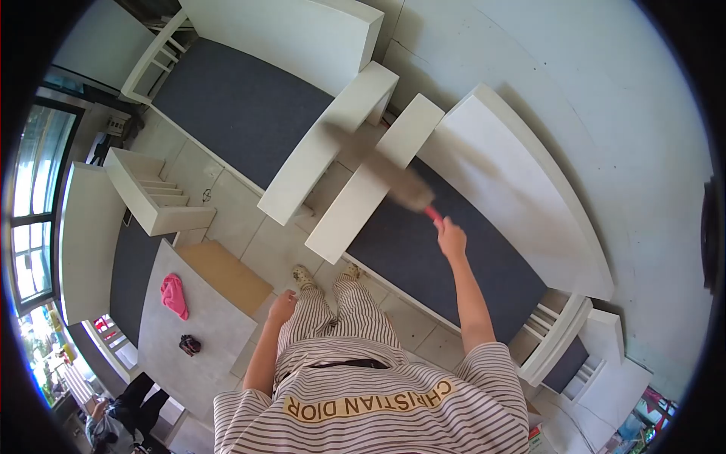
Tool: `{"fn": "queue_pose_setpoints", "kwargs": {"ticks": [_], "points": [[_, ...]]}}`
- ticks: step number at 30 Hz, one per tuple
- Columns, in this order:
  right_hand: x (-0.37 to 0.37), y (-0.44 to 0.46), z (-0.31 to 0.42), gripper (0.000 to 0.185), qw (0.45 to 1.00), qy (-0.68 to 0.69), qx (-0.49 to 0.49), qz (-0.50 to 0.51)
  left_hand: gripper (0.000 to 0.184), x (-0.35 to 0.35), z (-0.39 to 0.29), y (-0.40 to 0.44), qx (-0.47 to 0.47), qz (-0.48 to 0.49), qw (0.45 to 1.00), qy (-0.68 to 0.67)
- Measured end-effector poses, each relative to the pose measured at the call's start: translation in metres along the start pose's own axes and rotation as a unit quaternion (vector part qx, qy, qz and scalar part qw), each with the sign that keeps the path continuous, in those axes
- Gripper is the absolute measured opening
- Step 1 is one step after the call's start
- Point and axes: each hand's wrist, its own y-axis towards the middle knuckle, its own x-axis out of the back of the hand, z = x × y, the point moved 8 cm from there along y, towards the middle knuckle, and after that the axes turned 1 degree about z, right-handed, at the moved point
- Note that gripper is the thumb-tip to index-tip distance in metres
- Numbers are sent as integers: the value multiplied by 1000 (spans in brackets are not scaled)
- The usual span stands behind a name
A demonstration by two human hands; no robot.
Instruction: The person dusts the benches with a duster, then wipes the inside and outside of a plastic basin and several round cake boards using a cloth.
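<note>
Filling the right side: a pale wall, with a few dark specks.
Floor: light tiles, showing between the furniture.
Near sofa: a white frame with a dark grey seat, in front and to the right, its back close to the wall.
Far sofa: the same make, dark seat, beyond the near one, a narrow gap between their white arms.
Worktop: a pale grey top on the left, a tan panel at its edge.
Other person: dark clothes, lower left, beyond the worktop.
Duster: brownish, blurred head over the near sofa's arm, reaching towards the far sofa's; whether it touches either, I cannot tell.
Pink cloth: crumpled, on the worktop.
Right hand: clamped on the duster's red handle, above the near seat.
Left hand: hanging by the striped trousers, fingers curled; whether fully closed, I cannot tell.
Small dark object: on the worktop, near the cloth.
</note>
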Motion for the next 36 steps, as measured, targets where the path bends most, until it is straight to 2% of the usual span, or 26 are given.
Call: {"fn": "queue_pose_setpoints", "kwargs": {"ticks": [2,5,6,7,9,11,12,13,16,19,21,23,25,26,28,30,32,33,36], "points": [[24,27,-12,34,992,-3,-105,-66,31,-3,2,-2,-2,-7,1000,-20],[36,44,2,34,990,-2,-120,-73,30,-12,25,0,-28,-40,998,-39],[53,31,31,35,992,-4,-123,-40,31,-13,30,2,-55,-66,995,-41],[36,22,36,36,990,4,-142,-10,31,-11,30,4,-66,-67,995,-43],[28,7,36,38,986,12,-168,10,34,-10,47,13,4,-14,1000,-6],[41,-6,25,41,966,79,-246,-9,34,0,53,28,1,4,1000,7],[62,-11,16,41,953,102,-285,-33,34,6,59,35,7,26,999,21],[100,-19,21,43,951,68,-284,-98,34,19,56,40,5,28,999,38],[145,-35,7,41,947,7,-288,-138,34,46,69,79,-8,69,992,104],[171,-46,10,38,926,50,-326,-183,33,93,67,118,-21,63,987,147],[172,-54,2,39,883,122,-352,-284,33,116,65,138,-29,67,982,174],[153,-53,8,39,871,162,-388,-254,30,152,53,158,-49,18,987,151],[132,-39,41,38,902,206,-323,-199,29,180,27,160,-55,-10,988,142],[125,-35,52,36,901,192,-346,-180,28,192,19,160,-49,-36,991,121],[123,-39,53,35,893,182,-379,-162,28,192,14,173,-71,-28,989,124],[135,-43,43,35,908,133,-374,-132,27,178,18,192,-93,-20,988,124],[149,-66,2,34,912,82,-373,-149,26,156,31,214,-123,-27,983,133],[159,-84,-24,34,902,55,-397,-158,26,148,25,211,-129,-27,982,136],[159,-147,-140,33,845,87,-490,-196,25,105,15,196,-128,-7,986,110]]}}
